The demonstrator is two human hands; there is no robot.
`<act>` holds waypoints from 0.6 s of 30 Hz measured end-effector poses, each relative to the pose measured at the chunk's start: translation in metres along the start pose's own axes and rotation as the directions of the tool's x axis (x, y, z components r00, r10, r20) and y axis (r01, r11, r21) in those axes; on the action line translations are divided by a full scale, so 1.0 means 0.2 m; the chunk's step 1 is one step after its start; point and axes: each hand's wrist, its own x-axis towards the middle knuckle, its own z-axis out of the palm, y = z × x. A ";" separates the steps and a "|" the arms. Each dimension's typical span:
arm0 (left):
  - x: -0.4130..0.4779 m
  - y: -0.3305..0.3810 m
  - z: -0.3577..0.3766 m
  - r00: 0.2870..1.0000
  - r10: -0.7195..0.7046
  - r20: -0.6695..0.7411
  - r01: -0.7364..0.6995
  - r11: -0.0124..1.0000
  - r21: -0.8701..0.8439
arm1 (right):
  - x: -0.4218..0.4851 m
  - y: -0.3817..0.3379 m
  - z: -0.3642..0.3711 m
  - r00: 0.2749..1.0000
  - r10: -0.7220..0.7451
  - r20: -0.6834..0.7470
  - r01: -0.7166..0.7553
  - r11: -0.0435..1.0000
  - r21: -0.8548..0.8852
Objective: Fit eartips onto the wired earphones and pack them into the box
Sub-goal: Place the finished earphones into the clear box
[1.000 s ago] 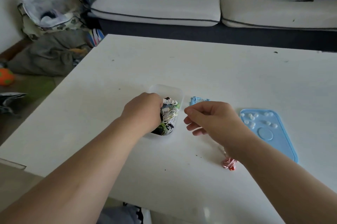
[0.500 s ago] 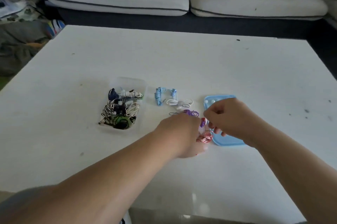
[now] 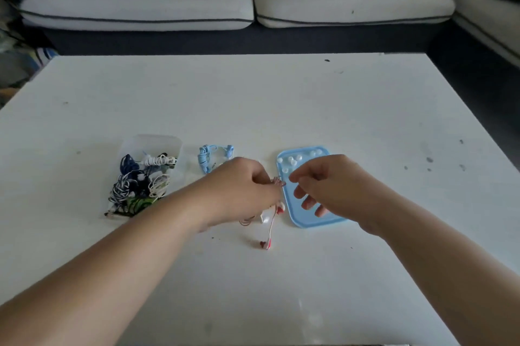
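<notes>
White worktop (image 3: 253,106) before a sofa (image 3: 140,5).
Left grip (image 3: 242,188) pinches the cable of the red earphones (image 3: 270,227) beside the blue tray (image 3: 309,221) of eartips (image 3: 291,161); right grip (image 3: 329,185) hovers over the tray, thumb and forefinger nearly meeting, contents unclear; clear box (image 3: 168,143) lies well left.

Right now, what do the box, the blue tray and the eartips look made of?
The box: clear, slightly frosted plastic; the table shows through its walls. The blue tray: smooth, matte, raised rim; plastic or silicone, cannot tell which. The eartips: small whitish translucent domes, probably silicone.
</notes>
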 end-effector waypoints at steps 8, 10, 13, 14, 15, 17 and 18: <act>-0.12 0.08 -0.18 0.975 0.123 0.188 0.054 0.685 -0.727 | -0.06 -0.07 -0.01 0.921 -0.292 0.259 0.137 0.863 0.486; -0.13 0.08 -0.20 0.970 0.172 0.171 0.007 0.685 -0.728 | -0.06 -0.07 0.00 0.907 -0.326 0.268 0.168 0.861 0.480; -0.13 0.08 -0.21 0.977 0.195 0.082 -0.092 0.742 -0.664 | -0.05 -0.07 0.03 0.885 -0.361 0.293 0.188 0.854 0.486; -0.12 0.08 -0.21 0.977 0.206 0.058 -0.116 0.737 -0.665 | -0.05 -0.07 0.03 0.881 -0.366 0.299 0.184 0.849 0.496; -0.13 0.08 -0.21 0.975 0.220 0.039 -0.135 0.719 -0.682 | -0.05 -0.08 0.04 0.883 -0.365 0.296 0.181 0.845 0.504; -0.13 0.08 -0.22 0.973 0.231 0.014 -0.147 0.662 -0.735 | -0.05 -0.09 0.05 0.892 -0.360 0.273 0.173 0.830 0.530; -0.14 0.08 -0.23 0.973 0.231 -0.001 -0.150 0.630 -0.762 | -0.05 -0.09 0.05 0.897 -0.357 0.260 0.163 0.815 0.557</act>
